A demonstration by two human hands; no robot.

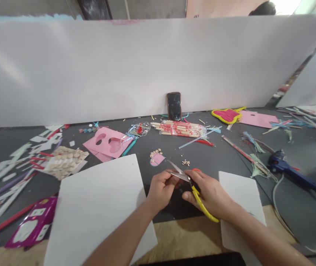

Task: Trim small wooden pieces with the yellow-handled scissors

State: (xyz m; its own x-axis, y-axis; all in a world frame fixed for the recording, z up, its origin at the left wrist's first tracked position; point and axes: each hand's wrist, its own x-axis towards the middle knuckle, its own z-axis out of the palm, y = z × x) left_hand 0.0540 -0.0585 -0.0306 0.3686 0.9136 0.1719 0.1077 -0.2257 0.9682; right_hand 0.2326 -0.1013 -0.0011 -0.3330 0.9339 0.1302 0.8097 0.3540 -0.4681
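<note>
My right hand (209,192) is closed around a pair of scissors (201,203) with yellow handles. The blades are spread and point up and left, towards my left hand (161,188). Its thumb and fingers are pinched together right at the lower blade, and what they hold is too small and hidden to name. A bit of red shows by the fingers of my right hand. Just beyond the blades lies a small pink paper piece (157,159) with a rounded edge. Small pale round bits (186,162) are heaped nearby.
White foam sheets (99,214) flank my hands. A blue glue gun (291,171) with its cord lies at right. Behind are wrapped sticks (180,128), a phone (174,106) leaning on the white board (135,66), and pink cut-out paper (105,142). Paper strips (16,162) cover the left.
</note>
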